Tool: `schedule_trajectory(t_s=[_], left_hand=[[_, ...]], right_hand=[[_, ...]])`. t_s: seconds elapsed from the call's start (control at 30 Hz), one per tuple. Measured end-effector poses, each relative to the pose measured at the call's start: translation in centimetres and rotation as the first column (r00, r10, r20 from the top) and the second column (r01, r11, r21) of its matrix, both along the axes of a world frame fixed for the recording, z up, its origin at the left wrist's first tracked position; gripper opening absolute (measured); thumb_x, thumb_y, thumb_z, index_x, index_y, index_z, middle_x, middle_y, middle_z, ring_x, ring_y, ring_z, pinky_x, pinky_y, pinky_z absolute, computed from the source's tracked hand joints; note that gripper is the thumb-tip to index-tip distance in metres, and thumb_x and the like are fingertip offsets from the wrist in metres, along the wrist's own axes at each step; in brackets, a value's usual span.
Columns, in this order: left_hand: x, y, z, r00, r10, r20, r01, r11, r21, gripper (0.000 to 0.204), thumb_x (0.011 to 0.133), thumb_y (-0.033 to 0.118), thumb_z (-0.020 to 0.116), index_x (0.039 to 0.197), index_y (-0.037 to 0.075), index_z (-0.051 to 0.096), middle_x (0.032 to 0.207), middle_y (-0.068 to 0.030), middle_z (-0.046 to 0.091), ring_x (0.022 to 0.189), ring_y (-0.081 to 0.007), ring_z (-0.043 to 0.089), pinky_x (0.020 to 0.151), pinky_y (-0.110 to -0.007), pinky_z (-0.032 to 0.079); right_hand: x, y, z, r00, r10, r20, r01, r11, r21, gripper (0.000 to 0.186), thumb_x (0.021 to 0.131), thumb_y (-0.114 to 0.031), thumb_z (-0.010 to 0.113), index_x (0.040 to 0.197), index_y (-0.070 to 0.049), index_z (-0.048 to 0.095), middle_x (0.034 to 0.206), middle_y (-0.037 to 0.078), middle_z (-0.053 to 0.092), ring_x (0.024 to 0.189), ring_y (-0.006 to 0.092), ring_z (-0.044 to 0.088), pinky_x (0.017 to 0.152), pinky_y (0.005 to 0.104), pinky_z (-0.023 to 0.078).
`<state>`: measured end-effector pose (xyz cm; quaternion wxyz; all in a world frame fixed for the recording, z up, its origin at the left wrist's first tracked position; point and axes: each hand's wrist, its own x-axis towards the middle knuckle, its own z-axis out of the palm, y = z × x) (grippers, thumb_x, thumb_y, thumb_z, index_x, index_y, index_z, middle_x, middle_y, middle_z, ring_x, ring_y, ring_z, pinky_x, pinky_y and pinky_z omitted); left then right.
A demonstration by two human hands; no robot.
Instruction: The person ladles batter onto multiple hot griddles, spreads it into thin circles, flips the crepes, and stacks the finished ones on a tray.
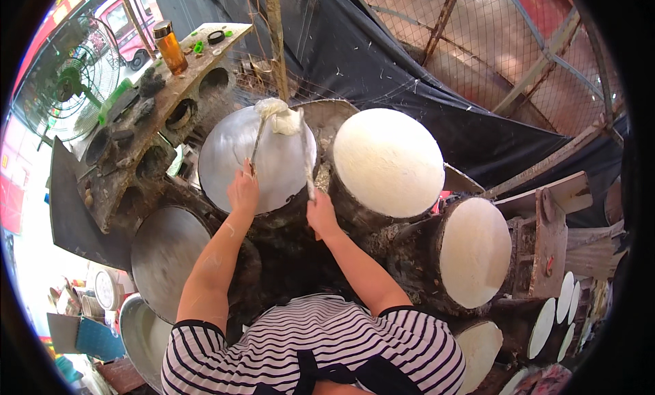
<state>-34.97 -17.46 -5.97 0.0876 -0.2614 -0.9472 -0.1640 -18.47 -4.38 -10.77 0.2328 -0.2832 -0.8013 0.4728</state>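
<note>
Left hand closed round a thin brownish stick; right hand gripping a thicker, pale-crusted stick. Soft, whitish, sticky-looking lump between their upper ends, at the far rim of a round grey metal pan; whether the right stick touches it, can't tell. My judgement: work both sticks together, slowly, lest the lump slip over the rim. Tight to the right: a white-coated round drum top. Beyond the rim, an upright wooden pole. Freest room: the pan's bare middle.
</note>
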Motion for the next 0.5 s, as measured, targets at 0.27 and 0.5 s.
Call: schedule_trajectory(t_s=[0.27,0.5], left_hand=[[0.1,-0.4,0.7,0.987,0.072,0.144,-0.102,0.97,0.219,0.044,0.086,0.02,0.055,0.127,0.008,0.047,0.098,-0.0151,0.058,0.085,-0.0353,0.059,0.071,-0.043,0.047],[-1.8,-0.7,-0.6,0.993,0.041,0.11,-0.096,0.828,0.552,0.036,0.088,0.018,0.055,0.12,0.003,0.051,0.085,-0.0136,0.058,0.08,-0.0304,0.059,0.067,-0.039,0.045]], right_hand=[[-3.7,0.7,-0.3,0.994,0.007,0.105,-0.021,0.991,0.128,0.026,0.079,-0.006,0.049,0.103,0.002,0.052,0.1,0.028,0.051,0.091,0.0448,0.05,0.079,0.0487,0.042],[-6.2,-0.8,0.9,0.999,0.038,0.032,-0.043,0.986,0.161,0.025,0.076,-0.003,0.048,0.1,0.003,0.053,0.096,0.031,0.051,0.092,0.0467,0.049,0.081,0.0491,0.041]])
